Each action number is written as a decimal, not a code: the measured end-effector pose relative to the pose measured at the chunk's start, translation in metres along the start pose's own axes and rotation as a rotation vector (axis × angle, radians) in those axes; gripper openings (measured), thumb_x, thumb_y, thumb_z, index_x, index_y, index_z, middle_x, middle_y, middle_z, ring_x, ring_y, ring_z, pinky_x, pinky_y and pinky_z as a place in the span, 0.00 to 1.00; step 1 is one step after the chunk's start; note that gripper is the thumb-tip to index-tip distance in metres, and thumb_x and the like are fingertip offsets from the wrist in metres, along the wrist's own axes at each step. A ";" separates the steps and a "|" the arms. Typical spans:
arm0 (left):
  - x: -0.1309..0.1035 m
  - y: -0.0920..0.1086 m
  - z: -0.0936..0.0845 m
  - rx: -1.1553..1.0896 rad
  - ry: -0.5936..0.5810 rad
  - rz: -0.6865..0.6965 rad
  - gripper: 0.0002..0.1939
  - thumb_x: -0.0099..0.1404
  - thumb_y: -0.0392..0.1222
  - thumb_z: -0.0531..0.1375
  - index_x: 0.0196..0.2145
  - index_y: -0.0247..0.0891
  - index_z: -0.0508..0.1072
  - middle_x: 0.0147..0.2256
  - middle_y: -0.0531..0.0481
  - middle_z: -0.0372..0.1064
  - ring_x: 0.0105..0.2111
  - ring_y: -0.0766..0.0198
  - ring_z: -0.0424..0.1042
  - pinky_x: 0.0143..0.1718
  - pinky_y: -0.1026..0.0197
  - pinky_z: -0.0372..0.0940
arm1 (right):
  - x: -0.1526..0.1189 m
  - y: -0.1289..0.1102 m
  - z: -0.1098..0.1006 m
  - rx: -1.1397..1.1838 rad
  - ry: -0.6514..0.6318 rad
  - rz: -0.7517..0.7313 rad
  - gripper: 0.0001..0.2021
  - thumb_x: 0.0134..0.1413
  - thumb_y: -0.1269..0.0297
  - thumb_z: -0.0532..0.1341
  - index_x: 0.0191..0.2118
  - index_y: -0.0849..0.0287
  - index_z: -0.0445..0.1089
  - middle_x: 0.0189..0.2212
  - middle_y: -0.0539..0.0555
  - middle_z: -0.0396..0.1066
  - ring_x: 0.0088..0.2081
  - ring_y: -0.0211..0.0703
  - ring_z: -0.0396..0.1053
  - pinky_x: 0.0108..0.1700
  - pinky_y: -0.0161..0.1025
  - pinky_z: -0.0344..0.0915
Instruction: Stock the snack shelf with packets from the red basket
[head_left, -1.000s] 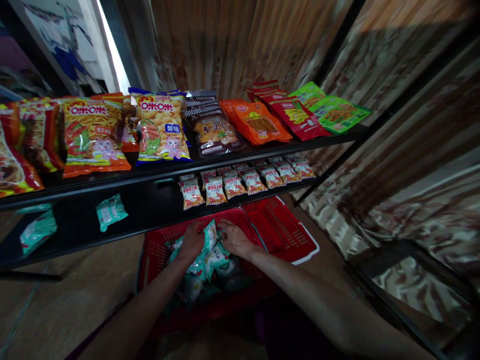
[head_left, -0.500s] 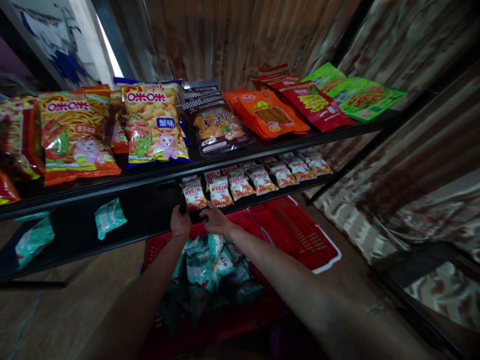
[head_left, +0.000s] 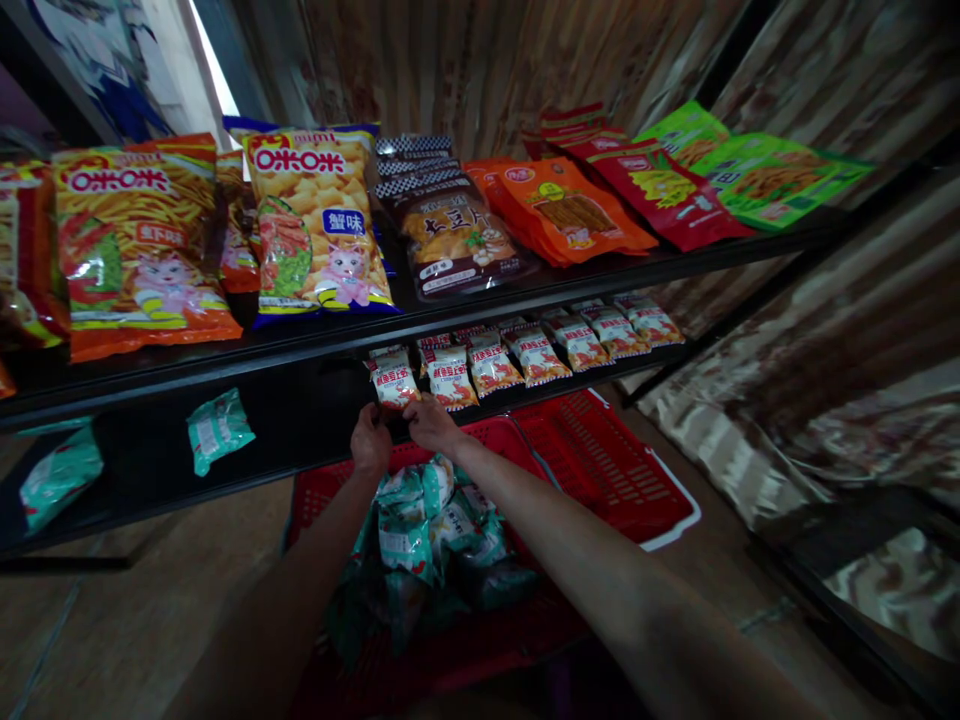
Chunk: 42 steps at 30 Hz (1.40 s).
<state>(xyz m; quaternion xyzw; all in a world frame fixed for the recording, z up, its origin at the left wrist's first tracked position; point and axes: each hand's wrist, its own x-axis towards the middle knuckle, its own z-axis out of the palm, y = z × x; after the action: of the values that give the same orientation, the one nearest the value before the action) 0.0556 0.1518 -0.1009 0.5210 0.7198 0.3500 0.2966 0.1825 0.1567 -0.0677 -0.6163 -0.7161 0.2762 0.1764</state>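
White-and-orange plastic, the leftmost small pillow packet point(head_left: 395, 378) in the front row sits near the front edge of the black lower shelf point(head_left: 300, 425). The left hand point(head_left: 370, 440) and right hand point(head_left: 436, 425) meet its lower corners, fingers curled; whether the grip is firmly closed on it, I cannot tell.

The likeliest mishap is a slip over the edge: the red perforated plastic basket point(head_left: 322, 492) lies just below, so a poor pinch could drop the packet among the crumpled teal snack packets point(head_left: 405, 545). The right fingers are also near the neighbouring white-and-orange packet point(head_left: 451, 378), and a sideways nudge could skew the row. Lifting too high could knock knuckles on the black upper shelf point(head_left: 300, 346).

Above, the large orange noodle-pictured bag point(head_left: 112, 245) reads "mimi", "咪咪" and, apparently, "虾味"; the yellow bag with blue edges point(head_left: 315, 205) reads "mimi", "咪咪" and "蟹味". The brown glossy pouch point(head_left: 454, 235) shows what looks like "豆片". Red lettering on the small packets is too small to read surely, as is that on the flat orange pouch point(head_left: 574, 210).
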 end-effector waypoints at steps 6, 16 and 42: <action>-0.003 0.001 -0.004 0.021 -0.009 0.013 0.24 0.58 0.27 0.49 0.52 0.33 0.66 0.50 0.39 0.69 0.52 0.58 0.68 0.53 0.56 0.61 | -0.004 0.003 0.004 -0.009 0.009 0.003 0.16 0.43 0.80 0.55 0.38 0.64 0.73 0.43 0.59 0.68 0.49 0.46 0.64 0.53 0.39 0.59; -0.013 0.012 -0.008 0.114 -0.060 -0.027 0.24 0.60 0.28 0.49 0.54 0.30 0.64 0.52 0.35 0.67 0.53 0.53 0.67 0.52 0.55 0.60 | -0.006 0.004 0.007 0.004 0.023 0.016 0.15 0.43 0.81 0.55 0.37 0.65 0.73 0.44 0.61 0.67 0.44 0.45 0.68 0.50 0.40 0.64; -0.076 0.114 0.137 -0.137 -0.331 0.210 0.34 0.52 0.24 0.51 0.58 0.35 0.59 0.58 0.39 0.58 0.58 0.55 0.60 0.59 0.54 0.56 | -0.028 0.153 -0.105 0.141 0.416 0.245 0.26 0.51 0.78 0.51 0.58 0.67 0.58 0.58 0.63 0.61 0.60 0.45 0.59 0.62 0.42 0.53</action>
<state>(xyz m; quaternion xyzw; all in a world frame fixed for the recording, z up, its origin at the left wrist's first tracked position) 0.2471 0.1304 -0.0824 0.6221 0.5776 0.3367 0.4075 0.3700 0.1611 -0.0771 -0.7282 -0.5634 0.2118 0.3278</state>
